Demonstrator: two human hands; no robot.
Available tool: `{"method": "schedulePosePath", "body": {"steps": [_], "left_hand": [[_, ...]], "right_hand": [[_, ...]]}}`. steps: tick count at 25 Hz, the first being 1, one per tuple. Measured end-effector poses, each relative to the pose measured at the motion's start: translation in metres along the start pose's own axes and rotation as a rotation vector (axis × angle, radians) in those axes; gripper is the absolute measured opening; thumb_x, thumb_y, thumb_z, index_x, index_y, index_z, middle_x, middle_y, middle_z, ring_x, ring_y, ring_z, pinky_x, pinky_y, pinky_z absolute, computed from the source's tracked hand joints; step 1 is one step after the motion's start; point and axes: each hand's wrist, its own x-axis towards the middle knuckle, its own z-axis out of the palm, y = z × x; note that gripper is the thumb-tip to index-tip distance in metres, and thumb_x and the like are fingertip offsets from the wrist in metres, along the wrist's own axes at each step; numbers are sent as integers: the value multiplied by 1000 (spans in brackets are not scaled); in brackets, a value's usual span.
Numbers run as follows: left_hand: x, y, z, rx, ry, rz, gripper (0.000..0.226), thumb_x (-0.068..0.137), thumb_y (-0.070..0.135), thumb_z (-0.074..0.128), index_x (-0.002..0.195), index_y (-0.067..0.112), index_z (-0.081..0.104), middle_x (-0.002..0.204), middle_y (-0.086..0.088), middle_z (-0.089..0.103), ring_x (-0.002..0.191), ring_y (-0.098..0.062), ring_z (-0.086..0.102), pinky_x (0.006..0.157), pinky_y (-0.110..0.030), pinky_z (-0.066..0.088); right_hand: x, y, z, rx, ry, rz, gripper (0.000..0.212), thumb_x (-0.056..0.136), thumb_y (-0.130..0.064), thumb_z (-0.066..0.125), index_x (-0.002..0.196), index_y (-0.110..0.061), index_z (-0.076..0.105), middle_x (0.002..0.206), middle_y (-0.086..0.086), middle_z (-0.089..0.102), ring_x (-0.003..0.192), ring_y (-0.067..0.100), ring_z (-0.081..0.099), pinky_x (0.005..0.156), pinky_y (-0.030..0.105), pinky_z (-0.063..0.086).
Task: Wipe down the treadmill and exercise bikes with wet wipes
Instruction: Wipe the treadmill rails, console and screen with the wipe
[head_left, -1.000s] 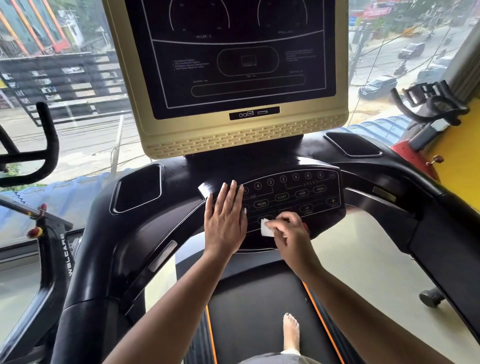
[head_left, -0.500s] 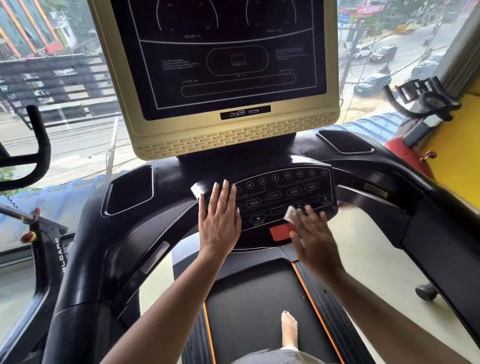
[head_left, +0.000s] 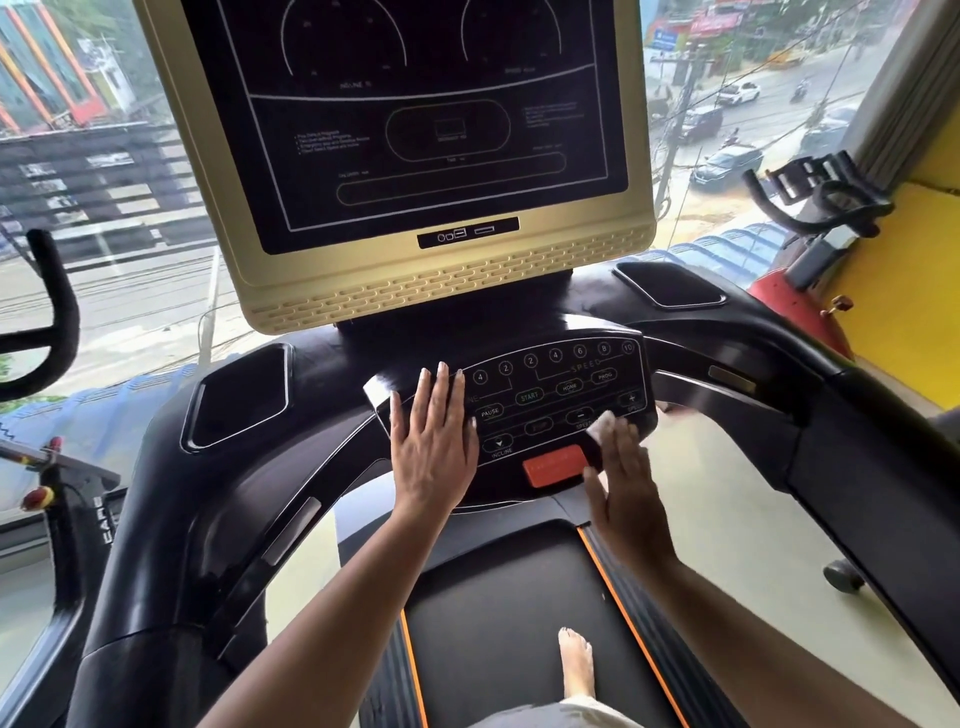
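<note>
White wet wipe (head_left: 602, 423) shows as a small crumpled edge under the fingertips of the right hand (head_left: 626, 488), low on the right side of the treadmill's (head_left: 171, 493) black button panel (head_left: 550, 395), just below the minus key and up and to the right of the orange-red stop button (head_left: 553, 465). That hand is blurred; its fingers look stretched out flat over the wipe, pressing it to the panel rather than curling round it, with the thumb spread to the side next to the stop button. The left hand (head_left: 434, 441) lies flat on the left part of the same panel, fingers straight and close together, holding nothing, its fingertips near the numbered incline keys. Above the panel stands the dark display (head_left: 431, 130) in a gold frame. A recessed tray (head_left: 241, 400) sits in the console on the left and another (head_left: 667, 286) on the right. Below the hands runs the black belt (head_left: 493, 623) with orange edge lines, and a bare foot (head_left: 575, 665) stands on it. An exercise bike's black handlebar (head_left: 57, 322) shows at the left edge, and a second bike (head_left: 821, 202) with a red body stands at the right by a yellow wall. Behind the machines a large window looks out on a street with cars.
</note>
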Motion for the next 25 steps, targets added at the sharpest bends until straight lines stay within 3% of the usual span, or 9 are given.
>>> {"method": "schedulePosePath", "body": {"steps": [4, 6, 8, 10, 12, 13, 15, 20, 25], "left_hand": [[-2, -1, 0, 13, -7, 12, 57, 99, 38, 29, 150, 15, 37, 158, -6, 32, 147, -23, 27, 119, -49, 14], [-2, -2, -1, 18, -11, 15, 56, 99, 37, 30, 151, 16, 37, 158, -6, 32, 148, -23, 26, 119, -48, 13], [-2, -2, -1, 13, -17, 13, 56, 99, 37, 30, 151, 16, 37, 158, -6, 32, 148, -23, 26, 119, -47, 12], [-3, -2, -1, 11, -14, 11, 56, 99, 37, 29, 151, 16, 37, 158, -6, 32, 148, -23, 26, 119, -47, 12], [-3, -2, -1, 11, -5, 12, 57, 99, 37, 28, 150, 16, 38, 158, -6, 33, 147, -23, 27, 119, -47, 13], [-3, -2, -1, 10, -4, 12, 57, 99, 37, 28, 150, 16, 38, 158, -6, 33, 147, -23, 27, 119, -47, 13], [-3, -2, -1, 9, -5, 10, 57, 99, 37, 28, 150, 16, 37, 158, -6, 32, 148, -23, 26, 119, -47, 13], [-5, -2, 1, 9, 3, 15, 56, 99, 36, 29, 150, 16, 38, 158, -6, 33, 147, -22, 26, 119, -47, 12], [-5, -5, 0, -13, 39, 42, 53, 98, 31, 34, 147, 16, 45, 155, -6, 39, 145, -23, 32, 118, -47, 18]], "right_hand": [[48, 25, -12, 153, 99, 312, 54, 99, -22, 37, 145, 6, 31, 152, 23, 28, 143, 33, 24, 116, 41, 27], [57, 27, -14, 204, 120, 345, 49, 97, -2, 43, 144, 7, 32, 152, 21, 29, 143, 31, 27, 114, 20, 22], [58, 19, -17, 296, 191, 458, 47, 96, 2, 42, 144, 2, 37, 149, 17, 37, 138, 29, 37, 104, 5, 21], [49, 5, -15, 412, 242, 722, 45, 99, -5, 39, 144, -6, 40, 141, 14, 50, 126, 30, 51, 99, 18, 34], [35, -15, -9, 556, 234, 945, 39, 100, -11, 39, 137, -4, 50, 113, 17, 64, 100, 30, 59, 82, 30, 44], [27, -27, -6, 650, 222, 1015, 32, 100, -11, 40, 125, 0, 58, 95, 14, 63, 85, 25, 57, 69, 28, 43], [16, -52, -1, 858, 188, 1119, 19, 99, -7, 42, 99, -5, 61, 80, 6, 55, 75, 20, 49, 56, 23, 36], [7, -110, 6, 1210, 57, 1454, 14, 92, 6, 51, 96, -4, 61, 77, 8, 61, 65, 14, 57, 57, 21, 47], [5, -160, 17, 1481, -128, 1465, 30, 76, 25, 42, 88, 7, 61, 77, 15, 63, 63, 21, 60, 52, 22, 56]]}}
